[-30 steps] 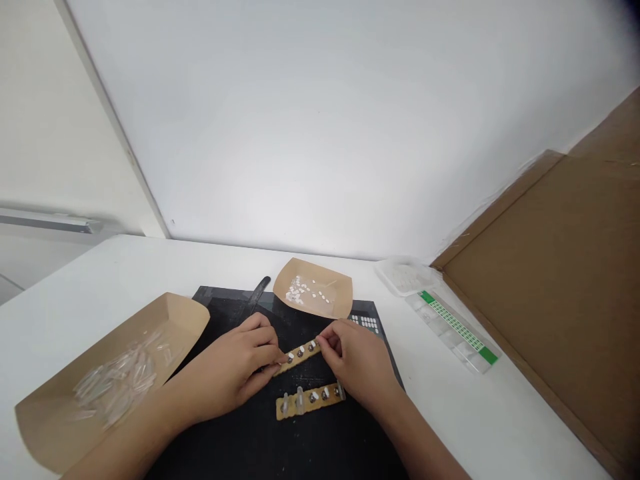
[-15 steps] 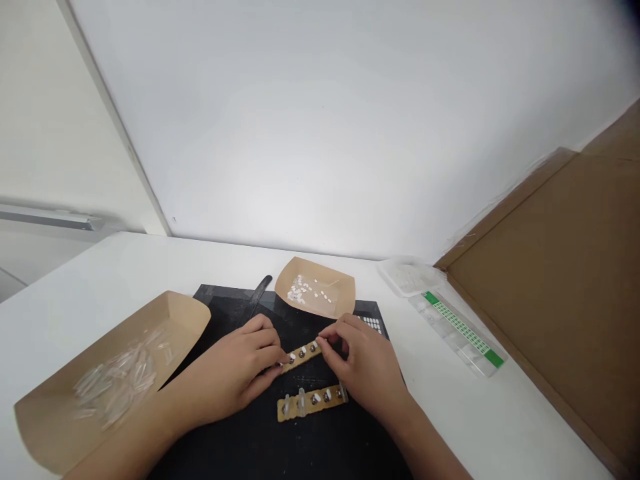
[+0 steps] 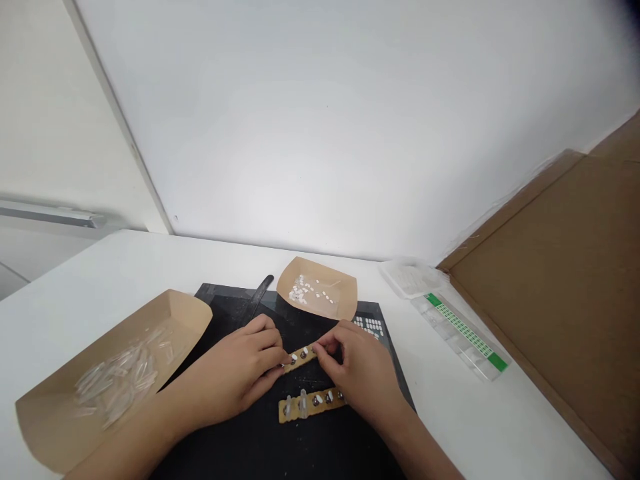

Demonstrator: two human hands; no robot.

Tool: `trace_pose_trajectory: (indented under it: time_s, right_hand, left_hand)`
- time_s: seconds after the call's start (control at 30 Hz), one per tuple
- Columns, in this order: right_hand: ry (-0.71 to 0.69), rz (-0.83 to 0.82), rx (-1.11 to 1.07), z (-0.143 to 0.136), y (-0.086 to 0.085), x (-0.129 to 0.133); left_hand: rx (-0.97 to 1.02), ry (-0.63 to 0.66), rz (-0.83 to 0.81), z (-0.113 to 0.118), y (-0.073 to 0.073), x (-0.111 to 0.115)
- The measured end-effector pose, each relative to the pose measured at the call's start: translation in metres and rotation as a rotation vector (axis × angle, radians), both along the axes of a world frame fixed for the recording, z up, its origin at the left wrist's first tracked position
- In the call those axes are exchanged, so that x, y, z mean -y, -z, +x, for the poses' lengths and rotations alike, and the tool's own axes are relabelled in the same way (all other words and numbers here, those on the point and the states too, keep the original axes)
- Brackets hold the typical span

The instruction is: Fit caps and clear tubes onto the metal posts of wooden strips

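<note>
A narrow tan strip (image 3: 299, 361) with a row of dark round spots and small white ovals lies on a black mat (image 3: 220, 443). My left hand (image 3: 256, 363) is closed on the strip's left end, thumb and fingertips at its edge. The fingertips of my right hand (image 3: 357, 367) are pinched together over the strip's right end; whatever is between them is hidden. Nearer to me lies a second tan strip (image 3: 311, 411), its right end partly covered by my right hand. Clear pieces stand across two of its left spots, and white ovals sit on others.
A cardboard tray of clear plastic pieces (image 3: 187, 310) stands at left. Behind the mat, a smaller tray (image 3: 345, 287) holds white ovals. A black flat tool (image 3: 260, 293) and rows of white ovals (image 3: 373, 326) lie on the mat. Clear packaging (image 3: 463, 333) and a cardboard box (image 3: 555, 280) are at right.
My right hand has shifted slightly left along the upper strip, its fingertips now covering the rightmost spot. My left hand stays on the strip's left end. The view has shifted a little.
</note>
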State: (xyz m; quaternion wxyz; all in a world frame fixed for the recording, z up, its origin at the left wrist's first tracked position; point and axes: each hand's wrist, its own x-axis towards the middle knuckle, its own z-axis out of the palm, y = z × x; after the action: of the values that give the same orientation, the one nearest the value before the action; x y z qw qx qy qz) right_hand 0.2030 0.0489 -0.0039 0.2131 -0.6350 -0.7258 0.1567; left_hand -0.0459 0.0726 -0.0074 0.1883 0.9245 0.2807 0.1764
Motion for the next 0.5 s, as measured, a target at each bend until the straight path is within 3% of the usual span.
trace_pose_trajectory:
  time_s: [0.5]
  right_hand:
    - [0.039,-0.026,0.007,-0.0049,0.0058,-0.0001]
  left_hand:
    - [0.001,0.006,0.027,0.0007,-0.0011,0.0019]
